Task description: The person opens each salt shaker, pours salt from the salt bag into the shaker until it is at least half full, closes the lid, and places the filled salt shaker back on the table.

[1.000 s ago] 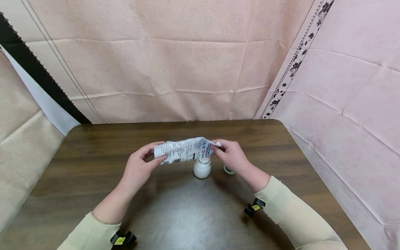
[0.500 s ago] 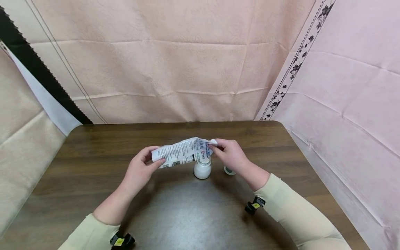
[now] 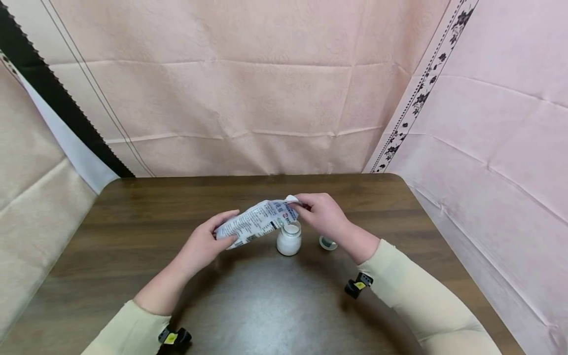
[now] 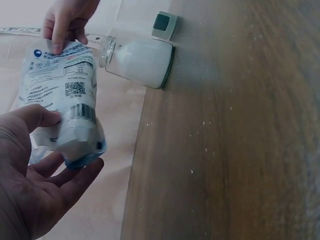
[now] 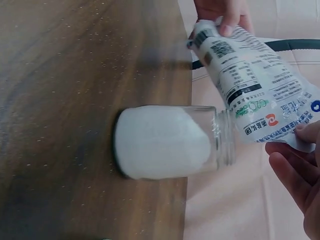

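As left hand (image 3: 206,242) and right hand (image 3: 323,213) grip bag (image 3: 258,221), long axis slants, right end higher.

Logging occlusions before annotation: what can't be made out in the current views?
- Fine print on the white plastic bag with dark lettering: too small, head view.
- Some fingers of the left hand: behind the bag, head view.
- Part of the right hand: cut off by the right edge, right wrist view.
- Any contact between the bag and the clear round glass jar: the bag hides part of the rim, head view.
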Tool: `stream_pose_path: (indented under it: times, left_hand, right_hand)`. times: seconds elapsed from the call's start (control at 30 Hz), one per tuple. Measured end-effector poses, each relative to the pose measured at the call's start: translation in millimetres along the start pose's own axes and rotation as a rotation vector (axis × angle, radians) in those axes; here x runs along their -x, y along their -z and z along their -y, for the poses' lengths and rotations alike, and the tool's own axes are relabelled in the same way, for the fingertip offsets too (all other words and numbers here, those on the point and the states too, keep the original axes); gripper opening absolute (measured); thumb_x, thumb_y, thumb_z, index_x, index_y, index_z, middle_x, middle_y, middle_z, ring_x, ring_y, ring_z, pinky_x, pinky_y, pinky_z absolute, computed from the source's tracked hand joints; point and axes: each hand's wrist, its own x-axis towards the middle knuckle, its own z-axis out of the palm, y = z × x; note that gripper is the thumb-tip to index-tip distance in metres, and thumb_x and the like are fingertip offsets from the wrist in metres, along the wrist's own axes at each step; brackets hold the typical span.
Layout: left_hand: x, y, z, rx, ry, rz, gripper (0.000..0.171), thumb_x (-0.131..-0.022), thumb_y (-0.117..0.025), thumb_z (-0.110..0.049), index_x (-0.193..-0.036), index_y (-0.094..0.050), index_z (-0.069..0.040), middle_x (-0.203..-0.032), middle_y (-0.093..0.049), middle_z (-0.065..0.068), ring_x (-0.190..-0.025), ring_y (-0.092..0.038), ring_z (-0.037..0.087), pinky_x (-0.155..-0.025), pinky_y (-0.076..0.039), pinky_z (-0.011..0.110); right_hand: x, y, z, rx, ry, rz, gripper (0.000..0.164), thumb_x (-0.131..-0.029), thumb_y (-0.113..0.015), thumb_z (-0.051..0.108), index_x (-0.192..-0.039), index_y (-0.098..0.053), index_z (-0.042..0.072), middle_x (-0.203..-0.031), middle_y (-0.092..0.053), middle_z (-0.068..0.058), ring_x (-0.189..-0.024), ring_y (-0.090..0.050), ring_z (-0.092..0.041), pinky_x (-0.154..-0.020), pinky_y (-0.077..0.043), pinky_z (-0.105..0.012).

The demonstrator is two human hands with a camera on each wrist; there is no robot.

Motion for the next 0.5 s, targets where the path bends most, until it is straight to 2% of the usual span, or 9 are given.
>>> stream_pose_path:
  times: [0.2, 0.37, 0.5]
  left_hand:
    - [-3.9, -4.8, 5.1, -0.108, -0.029, 0.035, 0.061, -0.082, -0.07, -0.029, -0.133, -0.04, -0.046, -0.12, -0.057, -0.005, -0.095, -0.056, 0.015, -0.077, -0.045, 0.034]
    - [-7.2, -8.5, 5.3, -0.156, -0.037, 0.06, 0.06, -0.084, -0.068, -0.024, -0.133, -0.039, -0.042, -0.118, -0.058, -0.006, -0.098, -0.055, 0.014, -0.082, -0.043, 0.036]
    - [-9.9, -11.0, 4.6, -0.171, -0.041, 0.065, 0.06, -0.083, -0.068, -0.019, -0.134, -0.039, -0.033, -0.12, -0.058, -0.004, -0.1, -0.056, 0.015, -0.085, -0.043, 0.039]
  right_hand:
    - [-10.3, 0.6, 7.8, 0.04, 0.033, 0.008, 0.011, -0.086, -0.067, 0.024, -0.096, -0.071, 0.021, -0.079, -0.065, 0.01, -0.063, -0.054, -0.002, -0.056, -0.045, -0.021]
    - [-17.5, -0.9, 14.3, 0.048, 0.066, -0.003, 0.011, -0.085, -0.067, 0.024, -0.096, -0.071, 0.021, -0.081, -0.066, 0.011, -0.065, -0.055, -0.002, -0.059, -0.046, -0.021]
    - [-22.6, -3.3, 20.4, 0.023, 0.083, -0.001, 0.012, -0.085, -0.067, 0.024, -0.096, -0.071, 0.022, -0.083, -0.066, 0.011, -0.066, -0.054, -0.002, -0.06, -0.045, -0.022]
